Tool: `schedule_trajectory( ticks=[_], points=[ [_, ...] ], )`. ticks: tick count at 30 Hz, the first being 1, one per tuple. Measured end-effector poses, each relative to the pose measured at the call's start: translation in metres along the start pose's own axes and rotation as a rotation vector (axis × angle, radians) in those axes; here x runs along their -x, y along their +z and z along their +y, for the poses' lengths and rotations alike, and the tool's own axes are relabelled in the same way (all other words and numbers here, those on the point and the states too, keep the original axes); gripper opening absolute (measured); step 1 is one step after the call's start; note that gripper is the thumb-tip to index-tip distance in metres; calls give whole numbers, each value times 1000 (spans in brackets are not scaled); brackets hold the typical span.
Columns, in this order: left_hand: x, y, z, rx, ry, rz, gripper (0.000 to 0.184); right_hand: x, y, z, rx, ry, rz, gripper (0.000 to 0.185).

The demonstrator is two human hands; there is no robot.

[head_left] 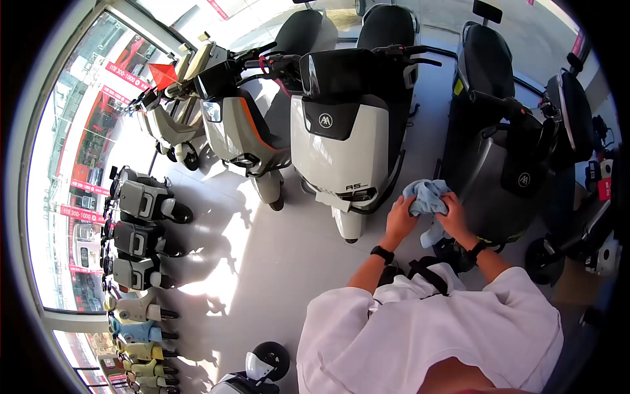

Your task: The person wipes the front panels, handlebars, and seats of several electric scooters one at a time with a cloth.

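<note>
Both the left hand (400, 220) and right hand (454, 217) have fingers curled around the bunched cloth (425, 194), between the pale scooter (348, 154) at left and black scooter (485, 190) at right, where an even grip should best keep its folds together.

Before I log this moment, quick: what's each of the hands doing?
Left hand: holding the crumpled light-blue cloth.
Right hand: holding the same cloth.
</note>
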State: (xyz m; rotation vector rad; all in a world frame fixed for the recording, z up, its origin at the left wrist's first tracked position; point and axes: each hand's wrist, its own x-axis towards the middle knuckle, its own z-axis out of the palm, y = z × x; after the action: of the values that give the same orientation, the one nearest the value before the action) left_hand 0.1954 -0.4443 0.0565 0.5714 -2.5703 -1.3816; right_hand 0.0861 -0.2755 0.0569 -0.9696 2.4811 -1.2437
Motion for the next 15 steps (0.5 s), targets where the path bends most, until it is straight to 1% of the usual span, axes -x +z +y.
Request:
schedule_trajectory(
  ticks=[2, 3, 5, 6, 8, 9, 11, 12, 13, 15],
  points=[
    [-33, -45, 11, -22, 187, 205, 58, -42, 8, -32, -65, -110, 137, 35],
    [-50, -65, 17, -42, 221, 222, 63, -62, 9, -49, -74, -97, 159, 35],
    [-77, -103, 39, -15, 299, 281, 67, -103, 5, -83, -162, -232, 305, 33],
    [-90, -119, 46, -29, 310, 268, 67, -122, 2, -100, -173, -225, 323, 33],
    [-112, -145, 59, 13, 401, 398, 69, -156, -4, -130, -291, -316, 383, 32],
    [-123, -161, 68, 0, 406, 393, 69, -175, -6, -144, -303, -315, 391, 32],
    [-142, -189, 84, -89, 496, 531, 68, -208, -9, -168, -275, -447, 458, 31],
    [-153, -201, 86, -145, 484, 565, 69, -223, -11, -180, -328, -428, 441, 29],
    [-167, -211, 88, -193, 544, 624, 71, -242, -11, -188, -337, -433, 443, 29],
    [-197, -232, 90, -253, 591, 674, 72, -278, -8, -199, -193, -570, 535, 30]
  ],
)
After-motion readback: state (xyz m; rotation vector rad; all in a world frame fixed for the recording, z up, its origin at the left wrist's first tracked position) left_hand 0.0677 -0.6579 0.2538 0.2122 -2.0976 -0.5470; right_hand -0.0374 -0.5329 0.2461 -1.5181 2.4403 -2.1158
